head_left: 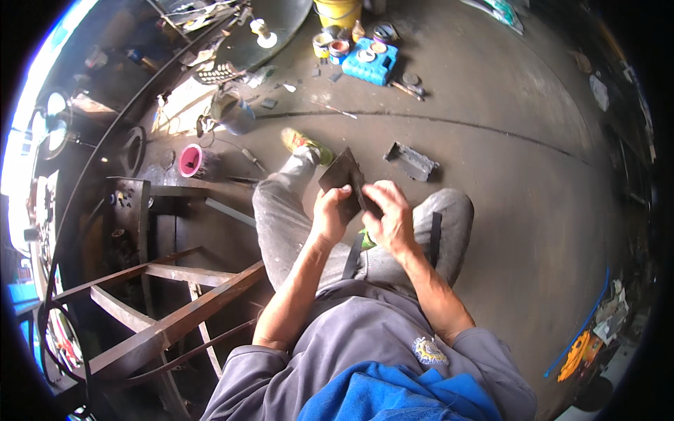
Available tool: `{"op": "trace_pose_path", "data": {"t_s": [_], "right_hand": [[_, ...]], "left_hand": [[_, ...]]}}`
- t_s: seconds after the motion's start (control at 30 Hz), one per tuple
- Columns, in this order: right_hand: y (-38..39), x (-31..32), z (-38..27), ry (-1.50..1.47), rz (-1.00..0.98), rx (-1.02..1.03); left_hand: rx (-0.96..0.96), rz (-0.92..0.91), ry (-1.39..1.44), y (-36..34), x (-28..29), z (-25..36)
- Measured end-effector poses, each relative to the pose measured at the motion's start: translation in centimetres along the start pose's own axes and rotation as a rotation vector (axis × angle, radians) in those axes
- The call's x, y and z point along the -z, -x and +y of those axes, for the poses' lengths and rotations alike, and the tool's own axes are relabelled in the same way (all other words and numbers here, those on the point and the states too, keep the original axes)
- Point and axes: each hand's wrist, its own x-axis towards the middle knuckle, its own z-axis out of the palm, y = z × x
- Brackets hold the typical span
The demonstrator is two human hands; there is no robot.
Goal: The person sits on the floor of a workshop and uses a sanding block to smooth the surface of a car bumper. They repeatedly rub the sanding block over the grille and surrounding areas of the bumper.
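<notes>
My left hand (330,216) grips a dark brown angled metal piece (340,177) above my lap, thumb on its near face. It looks like a bracket with two plates meeting at an edge, held tilted. At the piece's right side is my right hand (390,219), fingers curled and slightly blurred. Something dark shows under those fingers, too unclear to name. On the floor just beyond my right knee lies a short grey metal channel piece (412,161), resting apart from both hands.
A welded metal frame (203,309) stands close on my left. Further left are a pink-lined bucket (193,161) and a grey bucket (235,114). Ahead sit a blue case (372,63), small paint cans (338,49) and a yellow bucket (337,12). A yellow tool (576,356) lies at right.
</notes>
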Motion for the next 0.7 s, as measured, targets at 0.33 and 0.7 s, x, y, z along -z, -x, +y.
{"op": "trace_pose_path", "data": {"t_s": [0.33, 0.7], "right_hand": [[-2.4, -1.8, -3.1, -0.136, 0.074, 0.023], [-5.1, 3.0, -1.0, -0.219, 0.196, -0.419]], "left_hand": [[-0.371, -0.089, -0.197, 1.2, -3.6, 1.7], [-0.244, 0.141, -0.146, 2.6, -3.9, 2.3]]}}
